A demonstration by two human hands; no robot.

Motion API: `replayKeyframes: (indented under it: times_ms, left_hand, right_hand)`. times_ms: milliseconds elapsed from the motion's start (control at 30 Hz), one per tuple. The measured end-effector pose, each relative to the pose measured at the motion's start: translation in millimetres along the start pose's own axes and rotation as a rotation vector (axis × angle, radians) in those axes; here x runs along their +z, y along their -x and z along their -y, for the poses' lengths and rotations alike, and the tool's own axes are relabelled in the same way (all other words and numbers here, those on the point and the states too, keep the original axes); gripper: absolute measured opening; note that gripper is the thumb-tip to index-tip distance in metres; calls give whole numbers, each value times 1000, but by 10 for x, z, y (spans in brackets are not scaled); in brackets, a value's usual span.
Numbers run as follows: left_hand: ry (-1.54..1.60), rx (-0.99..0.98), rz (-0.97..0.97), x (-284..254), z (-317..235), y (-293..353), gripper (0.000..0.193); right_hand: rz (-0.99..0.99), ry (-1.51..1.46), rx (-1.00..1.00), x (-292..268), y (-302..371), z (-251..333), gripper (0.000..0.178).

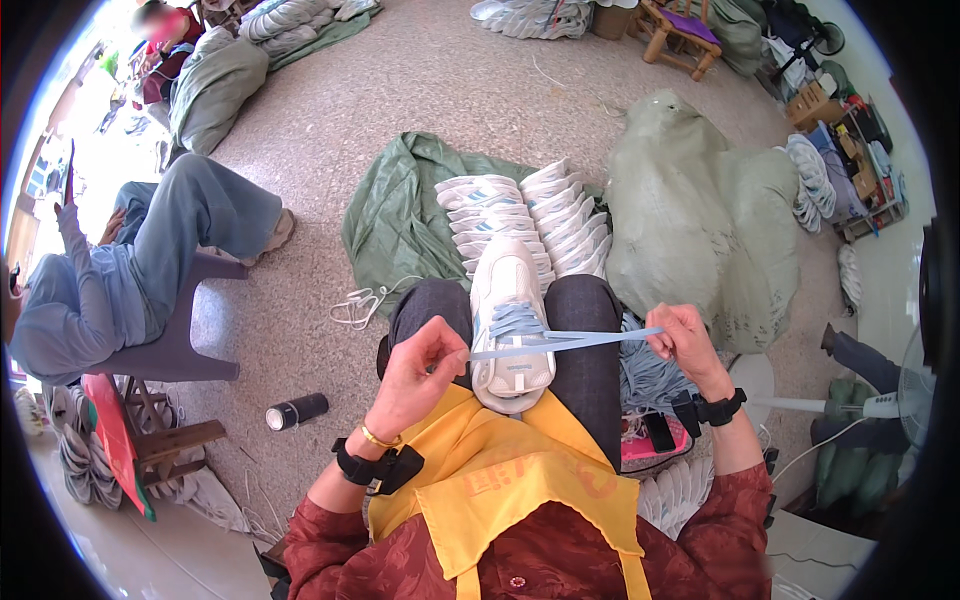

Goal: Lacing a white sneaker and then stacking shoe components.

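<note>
The left hand (425,365) and right hand (680,338) each pinch a pale-blue shoelace (600,339), stretched between them, apparently to keep it taut. Between the hands, a white sneaker (504,285) rests toe outward between the thighs (585,395), likely for steadiness. Just under the right hand, a partly hidden blue bundle (650,375), probably laces, seems placed within reach; beyond, nested white shoe uppers (492,220) lie on green sheeting (385,220).

It's a shoe workshop, surely: white shoe (510,298) up front, stacked pale uppers (492,212) beyond, bulging green sacks (665,220), and a heap of blue laces (650,375)!
</note>
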State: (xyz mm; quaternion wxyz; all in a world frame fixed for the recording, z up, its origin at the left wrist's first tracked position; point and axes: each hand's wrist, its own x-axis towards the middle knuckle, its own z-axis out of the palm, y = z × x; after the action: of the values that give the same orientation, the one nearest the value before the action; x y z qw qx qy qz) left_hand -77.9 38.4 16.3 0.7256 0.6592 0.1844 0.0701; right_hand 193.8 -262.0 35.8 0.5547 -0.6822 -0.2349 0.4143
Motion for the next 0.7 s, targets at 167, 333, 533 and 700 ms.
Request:
replayKeyframes:
  times_ms: [167, 333, 533, 700]
  left_hand:
    - [-53, 9, 30, 166, 75, -48, 6]
    - [-121, 40, 51, 284, 117, -80, 7]
    - [-239, 116, 59, 377, -38, -77, 11]
    - [-212, 145, 77, 442, -155, -102, 13]
  right_hand:
    - [-162, -37, 38, -169, 54, -156, 56]
    - [-466, 230, 185, 33, -45, -92, 51]
    - [39, 189, -72, 1129, -125, 449, 23]
    - [197, 105, -140, 1419, -235, 238, 21]
